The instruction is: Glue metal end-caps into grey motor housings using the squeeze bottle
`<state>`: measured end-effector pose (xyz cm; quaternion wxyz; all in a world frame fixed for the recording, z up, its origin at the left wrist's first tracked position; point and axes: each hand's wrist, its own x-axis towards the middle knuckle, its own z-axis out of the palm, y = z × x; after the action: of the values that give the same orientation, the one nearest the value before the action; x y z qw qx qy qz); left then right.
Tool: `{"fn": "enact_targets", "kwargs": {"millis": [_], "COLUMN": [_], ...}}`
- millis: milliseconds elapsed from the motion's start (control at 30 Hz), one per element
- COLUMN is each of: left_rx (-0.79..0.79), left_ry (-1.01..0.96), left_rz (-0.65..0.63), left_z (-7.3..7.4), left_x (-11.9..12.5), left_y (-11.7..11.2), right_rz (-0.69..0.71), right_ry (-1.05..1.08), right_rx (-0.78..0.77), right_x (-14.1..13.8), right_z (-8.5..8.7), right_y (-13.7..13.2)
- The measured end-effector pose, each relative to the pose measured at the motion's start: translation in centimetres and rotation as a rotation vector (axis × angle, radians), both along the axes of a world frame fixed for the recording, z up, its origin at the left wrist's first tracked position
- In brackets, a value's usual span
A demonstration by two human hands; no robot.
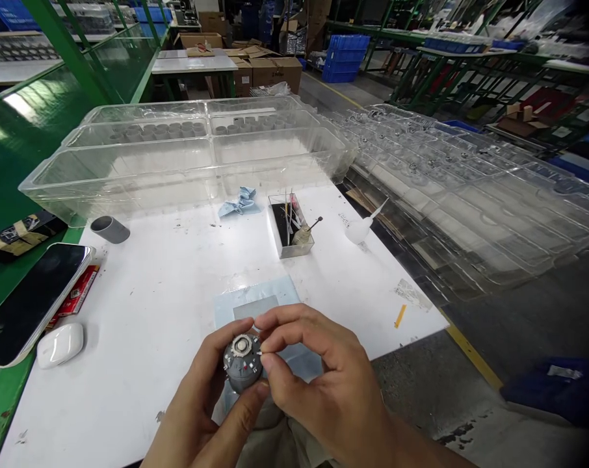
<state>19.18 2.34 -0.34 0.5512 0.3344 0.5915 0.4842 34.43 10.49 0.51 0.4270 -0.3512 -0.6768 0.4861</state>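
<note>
My left hand (211,396) holds a small grey dome-shaped model part (243,372) between its thumb and fingers. A pale ring with a round knob sits on top of the dome, and tiny white and red bits dot its side. At the dome's right side, my right hand (318,370) has thumb and forefinger pinched together. A tiny whitish bit shows at those fingertips; whether it is loose or fixed to the dome I cannot tell. Beneath the hands lies a light blue sheet (287,289) with a grey rectangular pad (255,307) on it.
On the white table (168,292) stand a box of tools (281,247), a white dropper bottle (357,229), a crumpled blue cloth (240,201) and a grey tube (110,229). A phone (31,299) and white case (60,346) lie left. Clear plastic trays (123,170) line the back.
</note>
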Motion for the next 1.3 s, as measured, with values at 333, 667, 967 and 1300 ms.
{"fn": "enact_targets", "kwargs": {"millis": [333,667,967,1300], "left_rx": [-0.018,-0.004,0.078,0.206], "left_ry": [0.052,0.092,0.176,0.336], "left_rz": [0.005,0.000,0.001,-0.023], "left_z": [0.33,0.08,-0.02,-0.40], "left_x": [0.15,0.12,0.09,0.08], "left_y": [0.20,0.17,0.31,0.42], "right_rz": [0.019,0.007,0.023,0.131], "right_ry": [-0.019,-0.021,-0.042,-0.087], "right_rx": [-0.013,-0.010,-0.036,-0.213], "right_x": [0.33,0.33,0.56,0.97], "right_z": [-0.03,0.43,0.41,0.56], "right_y": [-0.12,-0.06,-0.07,0.63]}}
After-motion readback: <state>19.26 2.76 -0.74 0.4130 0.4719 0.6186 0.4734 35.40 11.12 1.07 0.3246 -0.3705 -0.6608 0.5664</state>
